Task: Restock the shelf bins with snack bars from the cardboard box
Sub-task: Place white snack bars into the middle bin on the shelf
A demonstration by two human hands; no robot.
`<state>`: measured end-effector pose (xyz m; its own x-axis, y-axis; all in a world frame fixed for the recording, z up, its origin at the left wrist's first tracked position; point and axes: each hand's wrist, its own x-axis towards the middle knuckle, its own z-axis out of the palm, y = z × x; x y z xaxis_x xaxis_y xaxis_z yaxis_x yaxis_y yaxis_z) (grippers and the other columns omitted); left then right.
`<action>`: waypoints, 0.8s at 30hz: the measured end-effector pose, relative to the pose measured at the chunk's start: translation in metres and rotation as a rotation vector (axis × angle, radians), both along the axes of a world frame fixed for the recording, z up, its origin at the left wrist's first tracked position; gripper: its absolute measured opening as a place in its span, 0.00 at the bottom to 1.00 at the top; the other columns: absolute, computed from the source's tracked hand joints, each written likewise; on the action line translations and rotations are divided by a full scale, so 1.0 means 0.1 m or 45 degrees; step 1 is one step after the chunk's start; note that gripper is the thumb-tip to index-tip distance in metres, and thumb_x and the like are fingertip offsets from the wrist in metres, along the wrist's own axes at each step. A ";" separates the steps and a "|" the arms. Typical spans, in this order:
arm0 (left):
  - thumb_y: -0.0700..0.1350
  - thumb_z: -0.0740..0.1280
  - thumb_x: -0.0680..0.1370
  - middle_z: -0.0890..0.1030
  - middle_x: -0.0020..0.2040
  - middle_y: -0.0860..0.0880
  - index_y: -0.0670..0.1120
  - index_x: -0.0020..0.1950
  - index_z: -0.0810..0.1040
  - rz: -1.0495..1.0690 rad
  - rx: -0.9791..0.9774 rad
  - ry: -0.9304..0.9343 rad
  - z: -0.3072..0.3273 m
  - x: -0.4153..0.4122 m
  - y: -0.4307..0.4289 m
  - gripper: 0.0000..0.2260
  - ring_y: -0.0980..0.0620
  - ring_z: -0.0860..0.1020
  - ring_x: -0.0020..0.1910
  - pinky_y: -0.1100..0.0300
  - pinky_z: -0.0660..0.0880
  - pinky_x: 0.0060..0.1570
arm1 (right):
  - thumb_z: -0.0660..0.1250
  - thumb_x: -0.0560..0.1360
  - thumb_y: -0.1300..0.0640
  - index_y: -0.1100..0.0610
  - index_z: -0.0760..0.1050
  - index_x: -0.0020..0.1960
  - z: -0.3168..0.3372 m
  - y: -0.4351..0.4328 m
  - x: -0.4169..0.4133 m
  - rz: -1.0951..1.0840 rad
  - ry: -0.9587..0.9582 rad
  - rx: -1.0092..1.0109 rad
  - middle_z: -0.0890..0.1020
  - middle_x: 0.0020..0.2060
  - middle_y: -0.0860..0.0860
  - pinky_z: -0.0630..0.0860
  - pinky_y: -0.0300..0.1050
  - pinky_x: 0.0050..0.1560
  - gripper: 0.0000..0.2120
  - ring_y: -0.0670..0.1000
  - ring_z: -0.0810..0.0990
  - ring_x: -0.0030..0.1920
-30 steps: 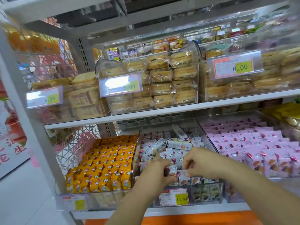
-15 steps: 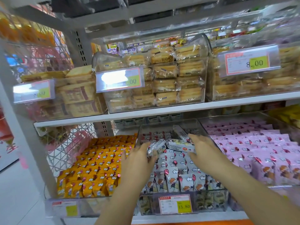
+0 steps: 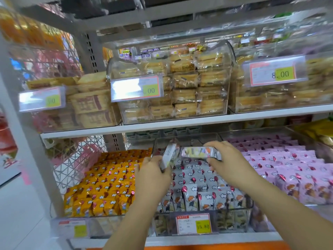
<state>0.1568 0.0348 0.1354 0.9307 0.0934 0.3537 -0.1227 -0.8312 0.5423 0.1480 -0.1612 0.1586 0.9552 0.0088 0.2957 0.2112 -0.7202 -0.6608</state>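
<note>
The clear middle bin (image 3: 232, 221) on the lower shelf holds rows of grey-wrapped snack bars (image 3: 193, 193) standing upright. My left hand (image 3: 153, 175) grips one grey snack bar (image 3: 169, 154), tilted up on end above the rows. My right hand (image 3: 229, 162) holds a second grey snack bar (image 3: 197, 152) lying sideways over the back of the bin. Both hands hover just above the packed bars. The cardboard box is out of view.
An orange-bar bin (image 3: 59, 225) sits to the left, a pink-bar bin (image 3: 322, 148) to the right. The upper shelf (image 3: 180, 124) with clear bins of biscuits hangs close over the hands. A price tag (image 3: 193, 223) fronts the middle bin. Grey upright post (image 3: 30, 141) at left.
Both hands rose from the front rows toward the bin's back. Each closed on a loose grey bar lying on top and lifted it.
</note>
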 end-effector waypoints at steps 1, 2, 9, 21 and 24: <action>0.47 0.67 0.76 0.77 0.55 0.48 0.49 0.60 0.76 -0.040 -0.147 -0.007 0.03 -0.03 0.01 0.13 0.50 0.77 0.51 0.50 0.74 0.57 | 0.62 0.78 0.65 0.49 0.72 0.62 0.03 0.01 -0.04 0.076 0.051 0.113 0.72 0.55 0.51 0.74 0.34 0.32 0.17 0.46 0.81 0.40; 0.46 0.68 0.75 0.78 0.52 0.49 0.48 0.57 0.75 -0.075 -0.259 -0.005 0.08 -0.07 0.02 0.11 0.51 0.78 0.46 0.52 0.78 0.48 | 0.62 0.77 0.66 0.49 0.73 0.60 0.06 0.02 -0.08 0.146 0.107 0.181 0.74 0.53 0.50 0.74 0.33 0.31 0.16 0.45 0.81 0.38; 0.44 0.71 0.74 0.78 0.46 0.48 0.49 0.51 0.69 -0.319 -0.315 0.276 0.34 -0.38 0.26 0.12 0.49 0.80 0.43 0.53 0.78 0.43 | 0.67 0.77 0.56 0.42 0.68 0.60 0.19 0.26 -0.35 0.318 0.058 0.015 0.75 0.54 0.43 0.65 0.31 0.25 0.16 0.42 0.70 0.24; 0.60 0.68 0.73 0.74 0.61 0.47 0.47 0.66 0.67 -0.202 0.786 0.343 0.09 -0.43 0.32 0.28 0.47 0.65 0.67 0.42 0.47 0.74 | 0.68 0.76 0.51 0.48 0.67 0.64 0.06 0.55 -0.31 0.368 0.112 -0.245 0.67 0.35 0.40 0.63 0.33 0.30 0.19 0.39 0.68 0.33; 0.63 0.67 0.72 0.72 0.64 0.49 0.47 0.56 0.75 -0.239 0.913 0.345 0.08 -0.41 0.30 0.23 0.48 0.60 0.70 0.38 0.43 0.73 | 0.70 0.74 0.49 0.50 0.70 0.63 0.01 0.49 -0.26 0.389 0.144 -0.315 0.70 0.42 0.37 0.67 0.29 0.39 0.20 0.36 0.70 0.40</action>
